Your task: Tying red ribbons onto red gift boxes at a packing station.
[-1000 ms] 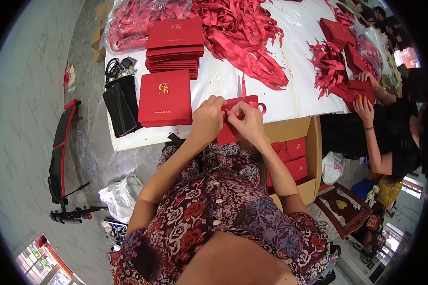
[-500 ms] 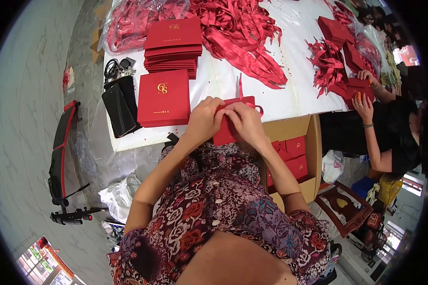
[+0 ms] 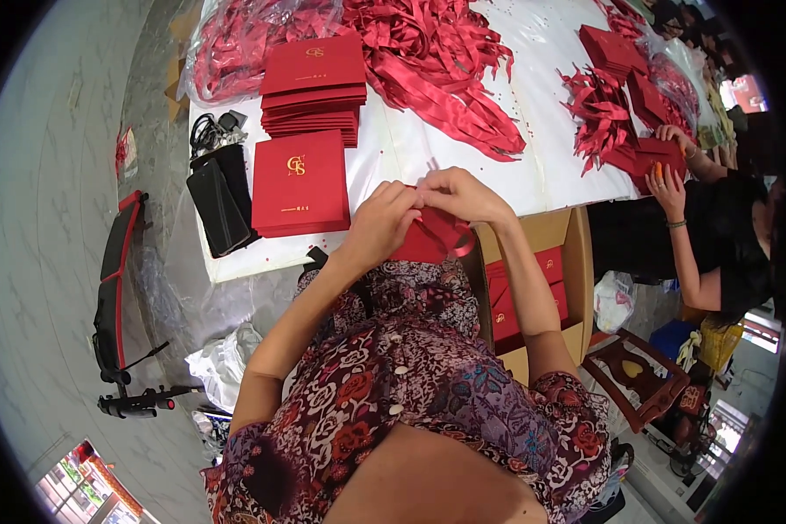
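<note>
At the table's near edge my left hand [image 3: 382,224] and my right hand [image 3: 463,196] meet, fingertips pinched together on a thin red ribbon [image 3: 459,247]. One loop of that ribbon hangs below my right hand. Under the fingers lies a flat red packet [image 3: 415,251], mostly covered by my hands, so the exact pinch point is hidden. Left of my hands sits a neat stack of red square packets [image 3: 299,185] with gold print. Behind it rises another stack of red packets [image 3: 313,74].
Loose red ribbons [image 3: 437,70] heap on the white-covered table [image 3: 550,131]. A black phone [image 3: 218,206] and a cable [image 3: 211,131] lie at left. An open cardboard box [image 3: 578,253] holding red packets stands below right. A co-worker's hands [image 3: 668,188] handle red packets at right.
My right hand has lifted and swung its fingers across toward my left hand. The ribbon loop has moved lower, and more of the red packet is covered.
</note>
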Motion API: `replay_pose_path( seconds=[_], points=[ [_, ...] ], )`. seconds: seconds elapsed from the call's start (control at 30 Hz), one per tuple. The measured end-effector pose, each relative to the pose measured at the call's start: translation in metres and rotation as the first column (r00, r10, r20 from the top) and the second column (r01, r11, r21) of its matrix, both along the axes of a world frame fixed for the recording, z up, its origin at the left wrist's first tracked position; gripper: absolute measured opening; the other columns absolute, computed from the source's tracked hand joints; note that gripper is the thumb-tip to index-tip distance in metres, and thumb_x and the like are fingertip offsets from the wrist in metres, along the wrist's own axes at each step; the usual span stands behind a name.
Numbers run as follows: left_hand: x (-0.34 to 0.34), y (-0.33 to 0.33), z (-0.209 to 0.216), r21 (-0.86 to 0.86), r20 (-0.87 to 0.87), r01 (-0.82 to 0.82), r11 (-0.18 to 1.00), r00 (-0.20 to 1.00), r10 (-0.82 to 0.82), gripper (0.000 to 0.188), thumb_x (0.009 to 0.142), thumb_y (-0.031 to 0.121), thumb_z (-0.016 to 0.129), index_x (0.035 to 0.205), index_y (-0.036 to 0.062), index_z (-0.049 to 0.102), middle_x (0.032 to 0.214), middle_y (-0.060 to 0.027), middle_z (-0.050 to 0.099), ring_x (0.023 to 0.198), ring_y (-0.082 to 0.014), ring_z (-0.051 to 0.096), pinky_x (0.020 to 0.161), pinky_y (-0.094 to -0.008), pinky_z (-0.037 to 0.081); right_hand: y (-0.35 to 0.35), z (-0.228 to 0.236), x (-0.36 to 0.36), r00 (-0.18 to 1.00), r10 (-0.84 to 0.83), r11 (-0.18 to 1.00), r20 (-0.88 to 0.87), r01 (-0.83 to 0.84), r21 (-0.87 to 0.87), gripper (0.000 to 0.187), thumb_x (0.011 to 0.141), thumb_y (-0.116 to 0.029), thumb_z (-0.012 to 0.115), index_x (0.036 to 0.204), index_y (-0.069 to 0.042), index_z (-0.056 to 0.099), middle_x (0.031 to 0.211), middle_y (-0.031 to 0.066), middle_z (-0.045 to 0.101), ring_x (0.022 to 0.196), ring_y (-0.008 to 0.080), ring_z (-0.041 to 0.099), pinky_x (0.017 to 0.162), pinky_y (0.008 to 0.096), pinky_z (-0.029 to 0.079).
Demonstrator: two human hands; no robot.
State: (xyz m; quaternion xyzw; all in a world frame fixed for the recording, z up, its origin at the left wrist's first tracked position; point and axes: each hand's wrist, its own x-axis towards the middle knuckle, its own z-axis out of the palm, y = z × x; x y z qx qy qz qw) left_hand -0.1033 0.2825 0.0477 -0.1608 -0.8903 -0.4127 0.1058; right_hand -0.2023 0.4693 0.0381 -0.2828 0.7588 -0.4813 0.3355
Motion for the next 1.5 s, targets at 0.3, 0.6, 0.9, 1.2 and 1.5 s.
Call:
replay_pose_path(
  seconds=[0.3, 0.6, 0.9, 1.2, 1.5],
  points=[
    [-0.005, 0.002, 0.002, -0.027, -0.041, -0.059, 0.998, 0.997, 0.058, 0.015, 0.080, 0.004, 0.070, 0.090, 0.0034, 0.060, 0.085, -0.0115, 0.058, 0.084, -0.0327, 0.058, 0.074, -0.0409, 0.048, -0.025, -0.027, -0.006, 0.945, -0.306, 0.942, 0.112, 0.318, -0.111, 0.020, 0.089, -0.017, 0.060, 0.088, -0.003, 0.074, 0.071, 0.0043, 0.067, 0.068, 0.0069, 0.058, 0.063, 0.0241, 0.046],
    [-0.013, 0.003, -0.035, -0.070, -0.019, -0.242, 0.968, 0.970, 0.241, 0.017, 0.079, 0.007, 0.072, 0.088, 0.0036, 0.058, 0.084, -0.0137, 0.059, 0.078, -0.0347, 0.060, 0.069, -0.0423, 0.049, -0.001, -0.030, -0.024, 0.780, -0.526, 0.823, -0.339, 0.567, 0.027, 0.027, 0.086, -0.030, 0.069, 0.084, -0.003, 0.070, 0.072, 0.0101, 0.068, 0.066, 0.0238, 0.065, 0.061, 0.0353, 0.048],
    [-0.044, 0.006, -0.036, -0.265, 0.013, -0.299, 0.917, 0.950, 0.313, 0.023, 0.082, 0.019, 0.073, 0.089, 0.0024, 0.059, 0.088, -0.0163, 0.059, 0.078, -0.0364, 0.062, 0.068, -0.0444, 0.051, -0.015, -0.045, -0.006, 0.764, -0.446, 0.822, -0.466, 0.556, 0.125, 0.019, 0.080, -0.017, 0.072, 0.083, -0.002, 0.061, 0.078, 0.0139, 0.068, 0.074, 0.0315, 0.067, 0.069, 0.0414, 0.051],
    [-0.047, 0.005, -0.053, 0.105, 0.320, -0.356, 0.928, 0.896, 0.308, 0.015, 0.086, 0.009, 0.066, 0.098, 0.0017, 0.061, 0.078, -0.0108, 0.065, 0.066, -0.0228, 0.064, 0.061, -0.0329, 0.049, -0.011, -0.040, 0.013, 0.848, -0.530, 0.836, -0.008, 0.520, -0.176, 0.018, 0.088, -0.009, 0.066, 0.101, 0.004, 0.066, 0.081, 0.0090, 0.069, 0.072, 0.0159, 0.066, 0.067, 0.0288, 0.052],
    [-0.041, 0.008, -0.050, 0.574, 0.550, -0.446, 0.687, 0.831, 0.079, 0.008, 0.092, 0.004, 0.062, 0.098, -0.0001, 0.059, 0.077, -0.0018, 0.063, 0.066, -0.0045, 0.056, 0.059, -0.0181, 0.042, -0.024, -0.031, 0.022, 0.844, -0.519, 0.796, 0.135, 0.535, -0.284, 0.015, 0.091, -0.008, 0.065, 0.102, 0.003, 0.067, 0.084, 0.0039, 0.069, 0.074, 0.0072, 0.061, 0.067, 0.0221, 0.050]
  ],
)
